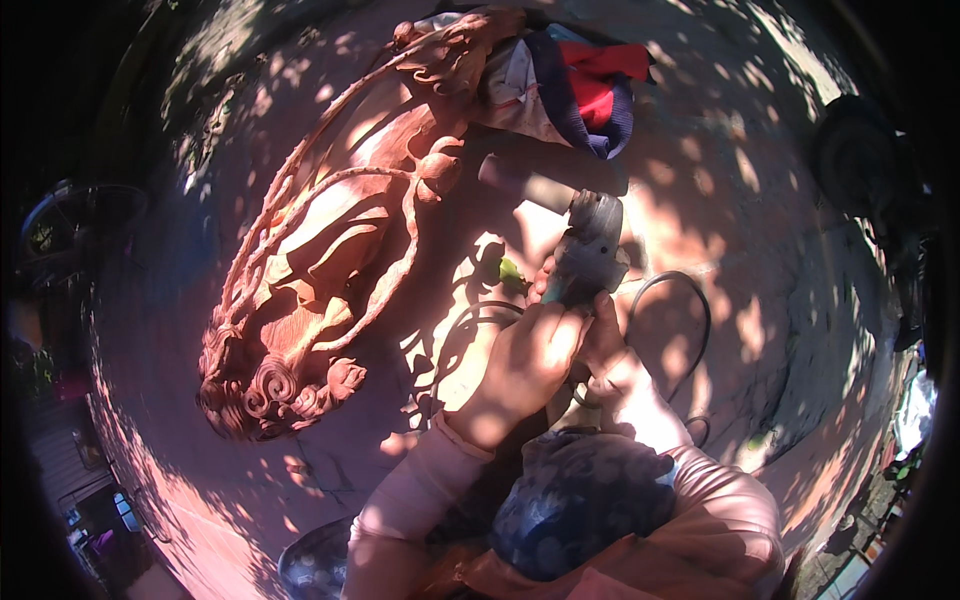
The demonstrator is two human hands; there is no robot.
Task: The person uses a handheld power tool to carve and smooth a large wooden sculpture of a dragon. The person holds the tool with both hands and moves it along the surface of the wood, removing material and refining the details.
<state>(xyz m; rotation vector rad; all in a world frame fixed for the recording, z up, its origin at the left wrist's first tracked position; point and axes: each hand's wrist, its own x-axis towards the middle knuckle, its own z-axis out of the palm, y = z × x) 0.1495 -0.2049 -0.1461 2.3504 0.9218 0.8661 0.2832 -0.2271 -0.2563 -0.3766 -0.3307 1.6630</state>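
Note:
My left hand is closed round the body of an angle grinder with a worn grey metal head. My right hand grips the same tool from the other side, close beside the left. From the grinder's head a cylindrical attachment points up and left; its far end looks blurred. Apart from the tool, to the left, lies a large reddish-brown carved sculpture, which looks like wood. It has curled scrolls at the near end, round fruit-like knobs and long rope-like stems.
A dark power cord loops on the ground right of my hands. Beyond the tool, by the sculpture's far end, lies a bundled cloth in white, navy and red. My knee in dark patterned fabric is below my hands. Dappled sunlight falls on the reddish floor.

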